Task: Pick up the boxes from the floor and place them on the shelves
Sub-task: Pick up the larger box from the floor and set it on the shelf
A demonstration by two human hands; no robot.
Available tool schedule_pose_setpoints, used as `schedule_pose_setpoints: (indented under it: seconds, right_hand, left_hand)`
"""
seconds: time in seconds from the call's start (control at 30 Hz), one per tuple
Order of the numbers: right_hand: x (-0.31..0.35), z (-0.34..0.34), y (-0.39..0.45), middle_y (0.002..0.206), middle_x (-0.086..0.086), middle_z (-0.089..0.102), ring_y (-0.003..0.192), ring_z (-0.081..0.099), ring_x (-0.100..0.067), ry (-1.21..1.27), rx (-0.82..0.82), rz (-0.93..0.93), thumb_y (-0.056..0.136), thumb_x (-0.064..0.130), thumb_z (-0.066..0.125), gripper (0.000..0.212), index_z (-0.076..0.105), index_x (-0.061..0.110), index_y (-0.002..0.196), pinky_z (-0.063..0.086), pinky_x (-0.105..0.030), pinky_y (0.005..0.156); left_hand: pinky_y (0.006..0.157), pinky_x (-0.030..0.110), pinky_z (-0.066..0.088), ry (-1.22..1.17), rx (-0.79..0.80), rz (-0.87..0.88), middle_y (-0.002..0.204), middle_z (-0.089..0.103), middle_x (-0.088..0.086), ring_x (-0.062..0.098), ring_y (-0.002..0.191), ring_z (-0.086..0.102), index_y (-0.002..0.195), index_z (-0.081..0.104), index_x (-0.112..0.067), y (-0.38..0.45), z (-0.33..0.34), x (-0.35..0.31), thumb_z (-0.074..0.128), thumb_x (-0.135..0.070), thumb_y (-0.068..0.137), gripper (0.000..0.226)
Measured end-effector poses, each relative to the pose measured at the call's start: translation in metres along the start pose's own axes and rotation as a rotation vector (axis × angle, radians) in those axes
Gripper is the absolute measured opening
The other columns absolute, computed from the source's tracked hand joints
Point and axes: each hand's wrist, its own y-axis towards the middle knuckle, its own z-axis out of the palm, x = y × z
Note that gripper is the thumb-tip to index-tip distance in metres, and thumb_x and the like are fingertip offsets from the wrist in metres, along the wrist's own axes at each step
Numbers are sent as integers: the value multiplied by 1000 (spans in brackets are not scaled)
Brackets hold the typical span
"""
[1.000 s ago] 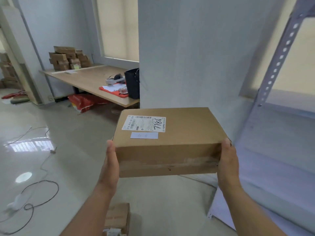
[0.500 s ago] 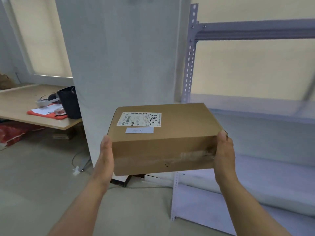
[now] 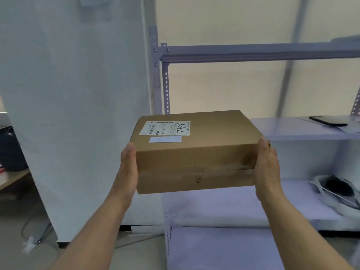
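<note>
Box (image 3: 194,151): brown cardboard, held in the air in front of the shelving, clear of every shelf; white shipping label (image 3: 164,128) on its top, near the left edge
Left hand (image 3: 127,166): pressed flat against the box's left end
Right hand (image 3: 266,164): clamped on the box's right end
Shelves (image 3: 292,131): pale metal; a dark flat object (image 3: 329,120) lies on the middle shelf, far right
Lower shelf (image 3: 243,203): a white and black item (image 3: 337,190) at right

Two bare forearms, no sleeves in view. Left hand (image 3: 127,164) and right hand (image 3: 266,164) without gloves, watch or wristband. Thumbs lie straight; rest of fingers hidden.
</note>
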Motion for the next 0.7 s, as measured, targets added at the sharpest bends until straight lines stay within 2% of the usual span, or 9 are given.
schedule_pose_setpoints:
  seconds: [0.1,0.23,0.37,0.5,0.7]
  right_hand:
    - [5,-9,36,117,4,48,106,45,-17,5,-26,-36,92,52,27,54,44,20,132,33,-34,87]
    - [13,-17,91,118,2,51,106,47,-19,5,-39,-47,88,56,27,57,46,20,128,37,-37,92]
    - [16,-25,147,124,-1,55,110,50,-23,-1,-40,-57,74,69,25,75,47,20,127,40,-46,100]
    - [11,-32,195,124,2,49,110,45,-19,-6,-24,-45,87,60,25,64,40,21,135,38,-46,101]
    - [-7,-24,246,120,7,45,109,43,-18,-8,29,9,86,63,27,66,39,22,136,38,-45,100]
  left_hand:
    - [111,43,35,-6,1,12,138,53,-12,9,127,50,139,37,-44,31,28,-10,19,-97,56,100]
    - [112,45,34,-10,4,33,139,53,-13,9,128,50,140,36,-43,76,69,-26,22,-97,55,102]
    - [112,43,35,-17,17,73,139,53,-11,8,128,50,139,38,-41,116,114,-42,23,-96,56,101]
    - [112,39,35,-21,20,84,137,55,-12,6,126,51,137,43,-41,146,151,-48,23,-95,57,98]
    - [108,48,39,30,-39,-32,133,58,-11,14,120,56,135,43,-45,186,176,-34,20,-99,48,106]
